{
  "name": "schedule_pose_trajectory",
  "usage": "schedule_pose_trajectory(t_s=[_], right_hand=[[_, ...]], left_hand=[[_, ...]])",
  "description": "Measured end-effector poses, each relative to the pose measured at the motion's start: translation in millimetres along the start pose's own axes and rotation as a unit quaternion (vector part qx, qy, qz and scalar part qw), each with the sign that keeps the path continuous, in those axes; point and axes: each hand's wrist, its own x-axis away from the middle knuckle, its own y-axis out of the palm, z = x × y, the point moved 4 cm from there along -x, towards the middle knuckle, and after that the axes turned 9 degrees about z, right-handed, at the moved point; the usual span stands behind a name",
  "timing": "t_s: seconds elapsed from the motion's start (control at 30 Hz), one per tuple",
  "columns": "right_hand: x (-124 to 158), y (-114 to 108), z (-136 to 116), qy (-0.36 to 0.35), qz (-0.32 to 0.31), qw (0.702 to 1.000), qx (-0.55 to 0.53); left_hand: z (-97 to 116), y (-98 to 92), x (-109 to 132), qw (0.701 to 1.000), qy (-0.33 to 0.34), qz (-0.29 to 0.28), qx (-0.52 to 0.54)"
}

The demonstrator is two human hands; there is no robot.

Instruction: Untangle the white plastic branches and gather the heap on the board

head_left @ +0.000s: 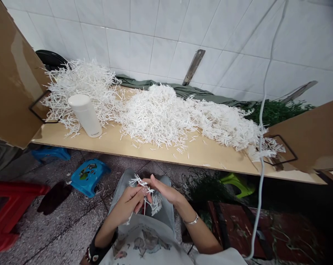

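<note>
Over my lap, my left hand [133, 200] is closed in a pinch on white, branching plastic-looking sprigs [137, 180]. My right hand [165, 189] meets it from the other side, its fingers bent around the same sprigs and touching the left fingertips. Part of the right fingers is hidden behind the left hand. A small bunch of white sprigs [156, 204] hangs below the hands, above my grey trousers. Beyond them on the wooden board lies a large heap of similar white sprigs [158, 114].
A white bottle [85, 116] stands before the left heap [83, 81]. Cardboard panels [14, 73] flank the wooden board [166, 156]. A grey cable [262, 162] hangs at right. On the floor are a blue stool [89, 175], a red stool [6, 213] and a green stool [238, 184].
</note>
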Motion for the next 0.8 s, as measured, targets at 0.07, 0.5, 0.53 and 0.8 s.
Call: schedule_pose_trajectory(t_s=[0.07, 0.5, 0.53, 0.8], right_hand=[[1.1, 3.5, 3.2, 0.004, -0.017, 1.0, -0.01], [0.7, 21.7, 1.7, 0.1, -0.088, 0.985, -0.111], [0.2, 21.1, 4.4, 0.1, -0.062, 0.986, -0.116], [-10.7, 26.0, 16.9, 0.115, 0.096, 0.926, -0.346]], left_hand=[[-1.6, 0.5, -0.2, 1.0, -0.003, -0.001, -0.01], [-22.3, 21.3, 9.6, 0.99, -0.107, -0.056, 0.078], [-23.8, 22.7, 10.6, 0.989, -0.11, -0.057, 0.079], [-30.6, 25.5, 8.8, 0.991, -0.079, 0.036, 0.105]])
